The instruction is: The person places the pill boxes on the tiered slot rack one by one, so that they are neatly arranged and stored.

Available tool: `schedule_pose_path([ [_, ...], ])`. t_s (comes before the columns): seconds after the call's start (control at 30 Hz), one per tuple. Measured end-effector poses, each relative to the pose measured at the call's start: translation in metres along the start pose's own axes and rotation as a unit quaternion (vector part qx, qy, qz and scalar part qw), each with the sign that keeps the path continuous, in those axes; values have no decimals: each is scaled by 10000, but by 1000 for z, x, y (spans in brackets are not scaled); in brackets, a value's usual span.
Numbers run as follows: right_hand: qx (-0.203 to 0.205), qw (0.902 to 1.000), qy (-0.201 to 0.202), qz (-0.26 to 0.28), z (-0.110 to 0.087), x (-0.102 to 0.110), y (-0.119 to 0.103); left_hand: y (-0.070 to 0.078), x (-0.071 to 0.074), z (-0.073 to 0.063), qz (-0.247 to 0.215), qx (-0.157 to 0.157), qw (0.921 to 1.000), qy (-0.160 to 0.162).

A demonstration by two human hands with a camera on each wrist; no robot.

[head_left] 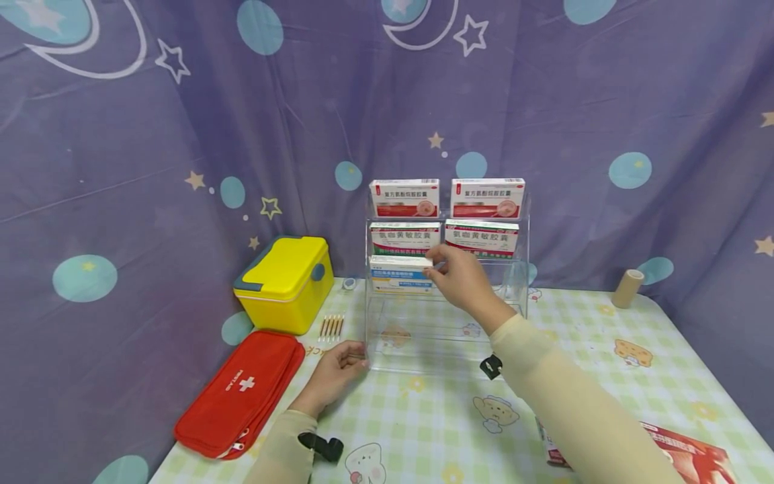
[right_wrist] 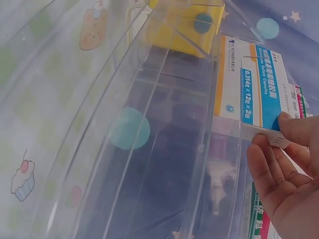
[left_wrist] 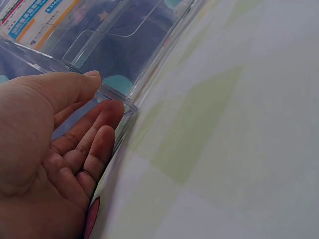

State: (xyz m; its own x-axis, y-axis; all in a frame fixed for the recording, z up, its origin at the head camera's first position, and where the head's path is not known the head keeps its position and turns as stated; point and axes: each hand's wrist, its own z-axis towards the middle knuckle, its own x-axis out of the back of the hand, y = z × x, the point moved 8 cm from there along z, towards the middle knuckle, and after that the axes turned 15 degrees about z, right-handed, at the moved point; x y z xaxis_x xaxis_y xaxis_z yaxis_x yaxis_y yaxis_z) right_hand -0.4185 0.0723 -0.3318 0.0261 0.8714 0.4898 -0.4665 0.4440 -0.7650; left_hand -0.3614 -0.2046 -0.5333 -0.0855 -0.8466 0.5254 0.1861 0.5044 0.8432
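Note:
My right hand [head_left: 462, 275] pinches the right end of a white, blue and orange capsule box [head_left: 396, 275] between thumb and fingers. The box [right_wrist: 251, 84] stands in the third tier of a clear display rack [head_left: 429, 368], at the left. Low at the rack's left front corner is my left hand [head_left: 335, 370], its fingers loosely bent and fingertips right at the clear edge [left_wrist: 130, 105]. Above, two green-and-white capsule boxes [head_left: 405, 240] [head_left: 482, 240] stand side by side. Two red-and-white boxes [head_left: 405, 199] [head_left: 487, 199] fill the top tier.
Left of the rack are a yellow lidded case [head_left: 284, 275], a red first-aid pouch [head_left: 242, 393] and several small brown sticks [head_left: 330, 327]. A cardboard tube [head_left: 627, 289] stands at the back right. Red-and-white boxes [head_left: 695, 452] lie near the front right, partly behind my right sleeve.

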Motion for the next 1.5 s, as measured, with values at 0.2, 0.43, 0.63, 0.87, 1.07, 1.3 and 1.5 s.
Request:
schedule_pose_path([
  [0.2, -14, 10000, 18, 52, -2, 1, 2, 0, 1, 0, -24, -26, 10000, -44],
  [0.43, -47, 9999, 42, 144, -2, 0, 4, -1, 1, 0, 52, 36, 10000, -24],
  [0.63, -65, 9998, 73, 184, -3, 1, 3, -1, 1, 0, 69, 77, 9999, -13],
  [0.87, -31, 9994, 86, 321, -5, 4, 2, -2, 1, 0, 83, 97, 9999, -13],
  [1.07, 118, 9992, 204, 336, -20, 22, -3, -1, 2, 0, 119, 48, 9999, -10],
  [1.3, 414, 9982, 367, 235, -65, 71, -10, 0, 2, -1, 146, 87, 9999, -11],
  [1.5, 620, 9947, 764, -316, -113, 118, 2, -1, 2, -1, 88, 104, 9999, 8],
])
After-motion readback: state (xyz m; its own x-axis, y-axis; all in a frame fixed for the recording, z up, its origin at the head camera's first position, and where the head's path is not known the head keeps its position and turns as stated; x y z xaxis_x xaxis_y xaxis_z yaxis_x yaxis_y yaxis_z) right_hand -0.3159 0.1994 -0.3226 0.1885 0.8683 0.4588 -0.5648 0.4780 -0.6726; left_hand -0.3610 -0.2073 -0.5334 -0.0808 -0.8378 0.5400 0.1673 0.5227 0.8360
